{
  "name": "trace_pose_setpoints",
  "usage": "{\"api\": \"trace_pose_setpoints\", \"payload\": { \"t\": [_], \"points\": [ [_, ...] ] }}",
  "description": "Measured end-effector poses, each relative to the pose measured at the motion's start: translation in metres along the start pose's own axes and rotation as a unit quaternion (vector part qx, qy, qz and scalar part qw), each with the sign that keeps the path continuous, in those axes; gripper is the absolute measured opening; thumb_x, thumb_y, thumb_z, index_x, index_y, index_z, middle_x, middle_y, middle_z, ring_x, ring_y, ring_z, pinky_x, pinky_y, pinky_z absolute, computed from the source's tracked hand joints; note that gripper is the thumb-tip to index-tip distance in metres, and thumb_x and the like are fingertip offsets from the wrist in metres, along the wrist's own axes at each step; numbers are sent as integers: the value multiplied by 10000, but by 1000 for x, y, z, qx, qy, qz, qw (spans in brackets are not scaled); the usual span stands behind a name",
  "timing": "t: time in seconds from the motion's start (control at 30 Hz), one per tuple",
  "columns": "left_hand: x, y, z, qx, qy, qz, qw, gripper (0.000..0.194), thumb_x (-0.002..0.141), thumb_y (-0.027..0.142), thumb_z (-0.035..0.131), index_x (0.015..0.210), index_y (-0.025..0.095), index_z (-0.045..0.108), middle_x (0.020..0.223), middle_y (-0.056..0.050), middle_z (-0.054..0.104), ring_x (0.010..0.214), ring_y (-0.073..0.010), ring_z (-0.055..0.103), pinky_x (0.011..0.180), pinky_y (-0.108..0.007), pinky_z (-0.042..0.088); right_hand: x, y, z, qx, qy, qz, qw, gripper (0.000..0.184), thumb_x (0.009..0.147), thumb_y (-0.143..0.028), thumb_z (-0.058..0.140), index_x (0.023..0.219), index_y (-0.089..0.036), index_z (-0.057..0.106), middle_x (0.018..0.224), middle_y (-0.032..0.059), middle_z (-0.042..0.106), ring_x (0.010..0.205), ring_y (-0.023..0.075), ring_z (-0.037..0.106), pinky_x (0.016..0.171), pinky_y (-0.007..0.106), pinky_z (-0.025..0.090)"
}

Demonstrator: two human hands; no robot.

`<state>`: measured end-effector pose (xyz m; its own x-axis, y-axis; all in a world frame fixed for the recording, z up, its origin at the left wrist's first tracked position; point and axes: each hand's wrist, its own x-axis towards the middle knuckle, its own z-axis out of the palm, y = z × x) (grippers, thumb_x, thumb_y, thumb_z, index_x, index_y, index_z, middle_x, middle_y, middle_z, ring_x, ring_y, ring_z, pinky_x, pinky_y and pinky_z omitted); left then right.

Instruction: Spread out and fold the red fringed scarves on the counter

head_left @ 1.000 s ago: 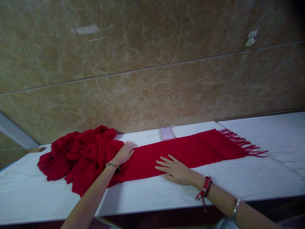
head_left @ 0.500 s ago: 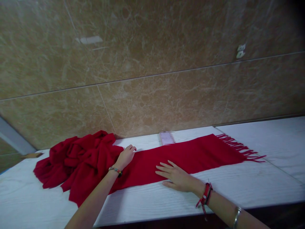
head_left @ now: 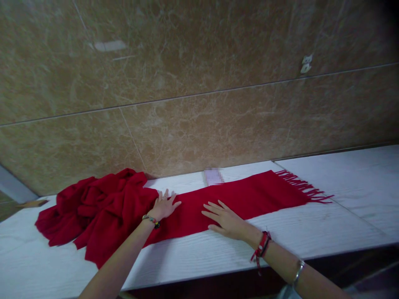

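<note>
A red scarf (head_left: 246,195) lies along the white tabletop (head_left: 187,257). Its right part is spread flat and ends in a fringe, while the left part is heaped in loose folds. My left hand (head_left: 163,206) rests with spread fingers on the scarf where the heap meets the flat stretch. Lying palm down, my right hand (head_left: 225,221) has its fingers stretched out over the middle of the flat part, near its front edge. Neither hand grips the cloth.
A small pale purple block (head_left: 213,177), partly blurred out, sits behind the scarf by the wall. The tiled brown wall (head_left: 199,124) closes off the back and carries a white fitting (head_left: 306,64). A small brown piece (head_left: 33,204) lies at the far left.
My left hand curled its fingers at the scarf's back edge half a second ago; now they are spread flat on the cloth. My right hand stays in nearly the same place on the scarf.
</note>
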<state>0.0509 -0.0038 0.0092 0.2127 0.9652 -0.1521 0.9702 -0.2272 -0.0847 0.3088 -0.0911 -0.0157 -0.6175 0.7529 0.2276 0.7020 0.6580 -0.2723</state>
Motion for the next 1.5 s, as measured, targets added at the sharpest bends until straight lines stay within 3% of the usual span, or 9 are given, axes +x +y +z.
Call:
{"api": "trace_pose_setpoints", "payload": {
  "t": [0.1, 0.17, 0.27, 0.53, 0.63, 0.73, 0.93, 1.37, 1.5],
  "points": [
    [-7, 31, 10, 3, 105, 26, 994, 554, 858, 500, 246, 1348, 241, 236, 1444, -113, 98, 1296, -344, 50, 991, -469, 208, -2, 18, -6, -29, 57, 100, 993, 495, 884, -452, 270, 1341, -262, 265, 1407, 36, 245, 1298, 220, 140, 1026, 509, 109],
    [-10, 48, 18, -17, 106, 54, 993, 570, 849, 539, 220, 1350, 268, 217, 1446, -95, 100, 1297, -331, 71, 992, -472, 213, -8, 35, -8, -51, 55, 189, 979, 530, 870, -496, 263, 1348, -268, 243, 1417, 51, 214, 1295, 291, 113, 973, 606, 113],
    [-9, 58, 26, -33, 75, 90, 993, 608, 825, 592, 207, 1352, 287, 198, 1439, -83, 143, 1298, -306, 118, 1004, -484, 189, -24, 58, -8, -78, -9, 264, 961, 583, 830, -575, 277, 1341, -296, 257, 1420, 63, 200, 1270, 392, 96, 888, 703, 94],
    [-3, 53, 27, -32, 85, 120, 989, 588, 826, 573, 228, 1344, 294, 220, 1436, -74, 154, 1301, -283, 109, 1021, -489, 146, -58, 77, -17, -54, -64, 297, 951, 685, 779, -676, 226, 1355, -305, 212, 1439, 48, 126, 1265, 413, 54, 927, 663, 87],
    [-4, 55, 25, -32, 79, 106, 991, 585, 815, 577, 246, 1339, 319, 215, 1441, -59, 130, 1301, -306, 83, 1003, -554, 111, -59, 95, -33, -103, 7, 312, 944, 652, 813, -627, 219, 1349, -259, 257, 1432, 77, 159, 1271, 387, 95, 965, 603, 120],
    [-1, 55, 26, -40, 68, 88, 993, 595, 802, 587, 259, 1337, 334, 203, 1442, -48, 119, 1295, -335, 72, 975, -606, 110, -63, 129, -51, -195, 72, 340, 917, 609, 835, -575, 247, 1347, -245, 265, 1432, 80, 161, 1283, 367, 48, 971, 601, 79],
    [11, 54, 32, -43, 70, 88, 993, 609, 794, 594, 258, 1340, 335, 180, 1442, -48, 104, 1296, -332, 69, 966, -615, 130, -81, 183, -55, -154, -42, 430, 889, 585, 832, -582, 233, 1357, -326, 185, 1430, 58, 175, 1262, 390, 135, 946, 611, 148],
    [28, 65, 19, -36, 56, 138, 988, 600, 803, 576, 277, 1342, 328, 183, 1443, -45, 112, 1297, -329, 81, 978, -598, 118, -107, 177, -66, -124, -72, 472, 870, 611, 824, -605, 216, 1364, -326, 143, 1441, 67, 119, 1265, 406, 92, 900, 674, 147],
    [20, 72, 20, -30, 75, 130, 988, 575, 818, 551, 281, 1339, 318, 209, 1441, -56, 122, 1299, -324, 78, 979, -589, 127, -92, 140, -61, -167, 7, 380, 910, 610, 842, -571, 240, 1367, -267, 181, 1440, 90, 114, 1272, 401, 26, 908, 675, 118]
  ]
}}
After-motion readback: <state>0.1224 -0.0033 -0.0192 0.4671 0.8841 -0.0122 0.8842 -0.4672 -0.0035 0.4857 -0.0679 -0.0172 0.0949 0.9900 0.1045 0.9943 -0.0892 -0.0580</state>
